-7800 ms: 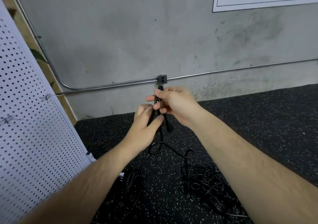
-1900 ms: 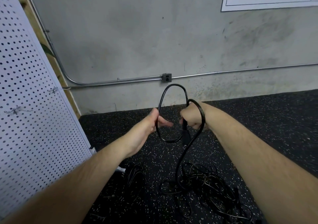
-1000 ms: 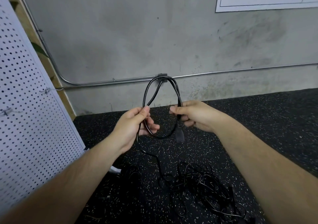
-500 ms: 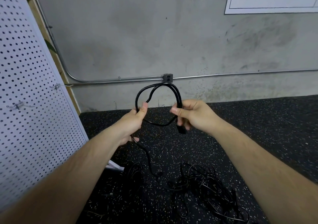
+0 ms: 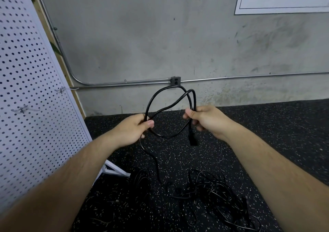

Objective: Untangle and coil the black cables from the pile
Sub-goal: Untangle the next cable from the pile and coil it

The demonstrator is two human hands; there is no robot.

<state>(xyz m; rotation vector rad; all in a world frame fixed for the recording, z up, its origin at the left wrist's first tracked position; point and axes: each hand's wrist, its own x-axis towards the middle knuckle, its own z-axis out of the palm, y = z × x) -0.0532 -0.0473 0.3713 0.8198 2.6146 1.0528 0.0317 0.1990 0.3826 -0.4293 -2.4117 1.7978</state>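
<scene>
Pinching the black cable (image 5: 147, 108) between thumb and curled fingers, the left hand (image 5: 132, 130) holds the coil's left side. One strand drops below this hand to the pile (image 5: 210, 192). Loops arch between both hands. The right hand (image 5: 204, 119) grips the coil's right side, fingers curled; the plug (image 5: 193, 140) hangs just below it.

Two hands hold a black cable (image 5: 170, 96) up in the middle of the frame. The left hand (image 5: 131, 130) pinches one side of its loops. The right hand (image 5: 204, 119) grips the other side, and the plug (image 5: 193, 139) hangs just below it. A messy cable pile (image 5: 213, 194) lies on the speckled floor (image 5: 267, 124) at the bottom. A white pegboard (image 5: 26, 89) fills the left.
</scene>
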